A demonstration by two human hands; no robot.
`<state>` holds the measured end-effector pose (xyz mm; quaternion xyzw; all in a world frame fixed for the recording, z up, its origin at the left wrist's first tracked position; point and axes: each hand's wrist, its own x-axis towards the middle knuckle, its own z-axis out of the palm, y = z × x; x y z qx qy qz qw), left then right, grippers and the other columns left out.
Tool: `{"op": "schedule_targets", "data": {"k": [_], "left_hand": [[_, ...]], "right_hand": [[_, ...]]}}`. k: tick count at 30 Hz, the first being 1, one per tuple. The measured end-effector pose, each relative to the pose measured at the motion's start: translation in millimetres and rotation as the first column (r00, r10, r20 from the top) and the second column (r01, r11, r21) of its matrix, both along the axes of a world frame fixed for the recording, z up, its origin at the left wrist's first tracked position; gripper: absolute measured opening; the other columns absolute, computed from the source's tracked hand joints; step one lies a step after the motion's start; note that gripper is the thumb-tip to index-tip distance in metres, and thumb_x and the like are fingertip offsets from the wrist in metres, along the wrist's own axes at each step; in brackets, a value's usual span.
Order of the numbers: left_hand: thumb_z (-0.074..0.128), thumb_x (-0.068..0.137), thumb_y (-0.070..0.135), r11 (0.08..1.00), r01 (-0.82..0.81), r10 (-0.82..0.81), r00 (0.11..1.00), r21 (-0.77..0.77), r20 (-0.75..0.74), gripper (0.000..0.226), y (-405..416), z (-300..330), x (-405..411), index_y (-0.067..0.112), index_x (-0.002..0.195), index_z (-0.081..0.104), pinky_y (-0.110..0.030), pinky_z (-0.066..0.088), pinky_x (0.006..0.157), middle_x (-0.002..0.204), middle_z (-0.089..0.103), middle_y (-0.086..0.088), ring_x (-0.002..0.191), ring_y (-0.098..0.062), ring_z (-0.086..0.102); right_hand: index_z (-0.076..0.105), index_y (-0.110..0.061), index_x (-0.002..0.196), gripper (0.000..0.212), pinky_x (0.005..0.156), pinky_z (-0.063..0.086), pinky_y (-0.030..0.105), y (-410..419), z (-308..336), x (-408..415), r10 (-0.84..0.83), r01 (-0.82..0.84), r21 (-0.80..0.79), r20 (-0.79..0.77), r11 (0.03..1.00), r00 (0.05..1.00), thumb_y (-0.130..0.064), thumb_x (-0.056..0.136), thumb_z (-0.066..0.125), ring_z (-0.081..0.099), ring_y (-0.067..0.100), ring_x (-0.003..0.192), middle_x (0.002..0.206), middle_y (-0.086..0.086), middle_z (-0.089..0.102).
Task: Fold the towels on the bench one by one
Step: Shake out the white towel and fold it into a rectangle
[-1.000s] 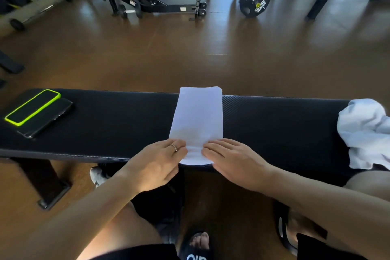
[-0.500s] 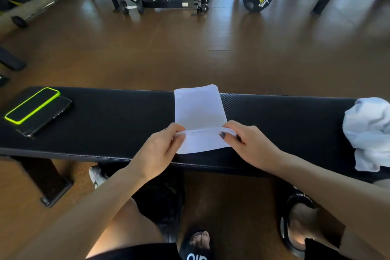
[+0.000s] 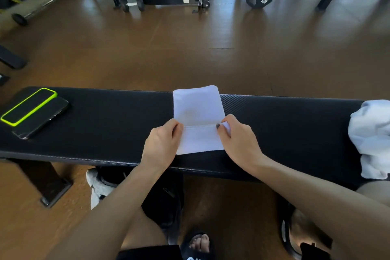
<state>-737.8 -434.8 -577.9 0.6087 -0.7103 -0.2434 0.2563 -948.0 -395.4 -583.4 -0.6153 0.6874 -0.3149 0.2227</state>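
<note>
Gym floor behind, black padded surface [image 3: 105, 133] up front. Two phones [image 3: 35, 112] far left, crumpled towel pile [image 3: 371, 133] far right. Folded white towel [image 3: 197, 110] mid-surface, long axis running away from the body, near flap pinched by left hand [image 3: 162, 143] and right hand [image 3: 238, 139] at opposite edges.

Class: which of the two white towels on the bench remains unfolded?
The crumpled towel at the bench's right end; the flat towel is gripped by both hands.
</note>
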Motion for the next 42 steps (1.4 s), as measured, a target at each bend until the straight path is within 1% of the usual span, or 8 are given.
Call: {"op": "schedule_targets", "data": {"k": [9,15,18,21,27,31,35,42], "left_hand": [[0.052,0.101,0.032,0.998,-0.008,0.020,0.977,-0.059,0.214,0.014,-0.3,5.7,-3.1,0.024,0.089,0.051,-0.036,0.050,0.053,0.066,0.057,0.003,0.056,-0.020,0.054],[0.059,0.095,0.031,0.972,0.061,0.042,0.903,-0.225,0.428,0.017,-4.1,5.6,-4.8,0.023,0.105,0.047,-0.034,0.050,0.055,0.092,0.047,0.002,0.069,-0.020,0.053],[0.082,0.067,0.005,0.881,0.348,-0.116,0.816,-0.320,0.567,0.037,-6.8,5.7,-6.6,0.017,0.097,0.062,-0.035,0.049,0.068,0.096,0.056,-0.004,0.083,-0.027,0.056],[0.091,0.053,0.003,0.774,0.577,-0.301,0.696,-0.260,0.652,0.056,-9.2,5.5,-7.8,0.019,0.101,0.066,-0.033,0.054,0.073,0.106,0.063,-0.004,0.089,-0.025,0.062],[0.076,0.081,0.003,0.735,0.645,-0.397,0.659,-0.209,0.639,0.034,-20.0,4.9,1.0,0.020,0.107,0.061,-0.033,0.051,0.048,0.106,0.062,0.003,0.088,-0.020,0.064],[0.040,0.099,0.039,0.712,0.689,-0.528,0.653,-0.136,0.544,0.038,-11.5,15.3,16.2,0.019,0.123,0.062,-0.035,0.060,0.078,0.126,0.060,0.004,0.111,-0.018,0.061],[0.051,0.087,0.054,0.726,0.687,-0.551,0.597,-0.018,0.583,0.064,-3.1,14.1,25.7,0.020,0.142,0.048,-0.034,0.052,0.099,0.145,0.046,0.002,0.132,-0.018,0.046],[0.055,0.080,0.030,0.754,0.634,-0.461,0.695,-0.169,0.551,0.047,-3.6,12.4,19.0,0.019,0.125,0.063,-0.031,0.059,0.071,0.127,0.059,0.004,0.105,-0.018,0.063]], "right_hand": [[0.041,-0.021,0.125,0.023,0.057,0.054,0.042,-0.7,7.1,3.3,0.058,-0.068,-0.016,-0.365,0.998,0.929,-0.028,0.104,0.044,0.052,0.020,0.058,0.093,0.002,0.046],[0.064,-0.012,0.092,0.022,0.067,0.049,0.037,-9.1,-1.9,-5.9,0.047,-0.200,-0.168,-0.640,0.965,0.767,-0.027,0.101,0.051,0.050,0.020,0.077,0.105,0.006,0.049],[0.070,-0.011,0.084,0.033,0.075,0.048,0.040,-10.9,-2.8,-10.5,0.058,-0.305,-0.205,-0.738,0.930,0.672,-0.024,0.102,0.045,0.054,0.024,0.085,0.103,0.006,0.055],[0.070,-0.011,0.085,0.044,0.078,0.048,0.040,-8.5,2.5,-13.5,0.130,-0.389,-0.176,-0.755,0.904,0.643,-0.028,0.104,0.035,0.054,0.024,0.086,0.097,0.004,0.057],[0.063,-0.015,0.115,0.052,0.099,0.042,0.034,0.3,11.1,-26.3,0.330,-0.476,-0.023,-0.691,0.879,0.643,-0.056,0.095,0.038,0.054,0.019,0.097,0.107,-0.002,0.056],[0.048,-0.017,0.140,0.060,0.103,0.042,0.032,1.4,11.9,-36.0,0.383,-0.535,-0.016,-0.679,0.845,0.626,-0.053,0.092,0.050,0.054,0.017,0.100,0.109,-0.005,0.058],[0.054,-0.013,0.129,0.048,0.099,0.045,0.036,-0.6,15.5,-37.0,0.366,-0.544,-0.050,-0.687,0.838,0.627,-0.043,0.092,0.048,0.058,0.021,0.091,0.101,-0.003,0.064],[0.058,-0.016,0.118,0.043,0.101,0.040,0.038,-3.0,19.0,-36.3,0.368,-0.533,-0.001,-0.722,0.846,0.586,-0.033,0.080,0.047,0.055,0.022,0.079,0.092,-0.001,0.060]]}}
